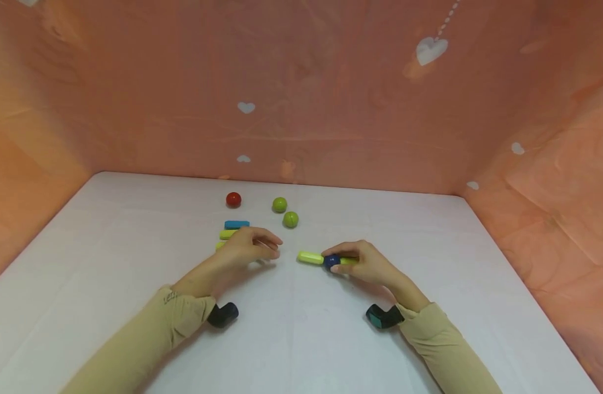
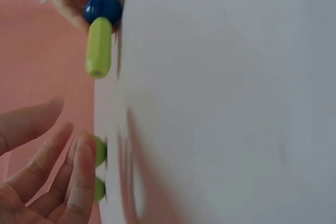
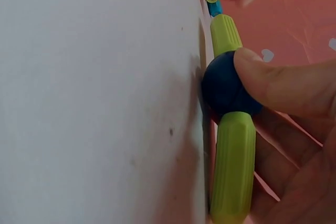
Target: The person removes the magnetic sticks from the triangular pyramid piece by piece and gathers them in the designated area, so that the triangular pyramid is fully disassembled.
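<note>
On white table (image 1: 134,230), blue ball (image 1: 331,260) pinched by right hand (image 1: 367,264), left hand (image 1: 249,247) apart

sleeves (image 1: 149,334): tan, long | wrist cameras (image 1: 224,314): black, one maybe teal-tinted | hands: bare

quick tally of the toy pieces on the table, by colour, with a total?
Red ball: 1
Green balls: 2
Dark blue ball, gripped by the right hand: 1
Blue stick: 1
Yellow-green sticks: 4, two on the dark blue ball, two partly hidden by the left hand
Total: 9
</note>
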A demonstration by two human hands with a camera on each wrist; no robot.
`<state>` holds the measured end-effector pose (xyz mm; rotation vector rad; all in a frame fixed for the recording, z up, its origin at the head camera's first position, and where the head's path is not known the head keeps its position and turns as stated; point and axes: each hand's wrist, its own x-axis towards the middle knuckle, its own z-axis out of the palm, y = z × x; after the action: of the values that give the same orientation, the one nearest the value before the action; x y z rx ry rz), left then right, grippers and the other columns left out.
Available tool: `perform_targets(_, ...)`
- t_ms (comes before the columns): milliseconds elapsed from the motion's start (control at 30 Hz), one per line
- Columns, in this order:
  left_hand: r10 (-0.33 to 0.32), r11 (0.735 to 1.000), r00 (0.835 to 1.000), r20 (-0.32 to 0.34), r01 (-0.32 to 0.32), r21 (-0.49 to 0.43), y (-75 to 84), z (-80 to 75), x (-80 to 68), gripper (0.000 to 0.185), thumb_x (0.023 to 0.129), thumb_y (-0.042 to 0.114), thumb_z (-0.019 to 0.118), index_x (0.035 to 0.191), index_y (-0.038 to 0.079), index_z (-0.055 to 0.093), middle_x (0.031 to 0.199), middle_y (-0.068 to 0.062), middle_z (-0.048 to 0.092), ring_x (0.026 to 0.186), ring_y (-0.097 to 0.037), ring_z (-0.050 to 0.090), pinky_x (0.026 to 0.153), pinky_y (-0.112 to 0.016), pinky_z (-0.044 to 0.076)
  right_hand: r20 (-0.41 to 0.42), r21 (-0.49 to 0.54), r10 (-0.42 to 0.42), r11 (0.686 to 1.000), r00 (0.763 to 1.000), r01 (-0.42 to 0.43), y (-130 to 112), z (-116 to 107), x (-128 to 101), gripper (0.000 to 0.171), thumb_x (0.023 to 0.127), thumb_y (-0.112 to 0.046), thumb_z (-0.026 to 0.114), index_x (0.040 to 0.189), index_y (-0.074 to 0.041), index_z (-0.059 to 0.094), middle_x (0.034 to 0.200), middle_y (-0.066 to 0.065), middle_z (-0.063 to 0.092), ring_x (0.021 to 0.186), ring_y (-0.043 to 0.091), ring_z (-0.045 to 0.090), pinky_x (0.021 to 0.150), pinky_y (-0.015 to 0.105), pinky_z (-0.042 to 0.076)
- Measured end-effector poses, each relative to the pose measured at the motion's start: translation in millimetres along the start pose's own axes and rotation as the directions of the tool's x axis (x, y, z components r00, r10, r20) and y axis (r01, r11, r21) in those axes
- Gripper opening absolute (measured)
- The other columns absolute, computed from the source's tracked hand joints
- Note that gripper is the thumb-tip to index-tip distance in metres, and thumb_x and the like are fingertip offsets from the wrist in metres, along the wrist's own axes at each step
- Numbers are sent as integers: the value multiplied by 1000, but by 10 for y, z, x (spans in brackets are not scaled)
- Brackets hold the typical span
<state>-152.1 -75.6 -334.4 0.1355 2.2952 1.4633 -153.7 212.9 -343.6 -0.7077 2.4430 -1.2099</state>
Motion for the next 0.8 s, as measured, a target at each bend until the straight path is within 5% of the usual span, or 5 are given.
perform_targets(400,-30,999,999,34,29,42,95,338,199,30,84,9,71,114,5,67,104,-8,70,91,-14,61,77,-23,50,-10,-10,-19,1000,1000,19,4,11,1,28,85,-9,71,114,-8,70,115,8,69,108,21,60,97,42,46)
perform_targets(800,-14,999,1000,0,14,51,137,485,253,27,84,8,72,111,7,70,102,-8,69,90,-16,58,74,-23,50,-29,-16,-14,1000,999,14,-4,23,-6,28,85,-9,71,113,-8,71,114,8,69,107,21,60,95,41,47)
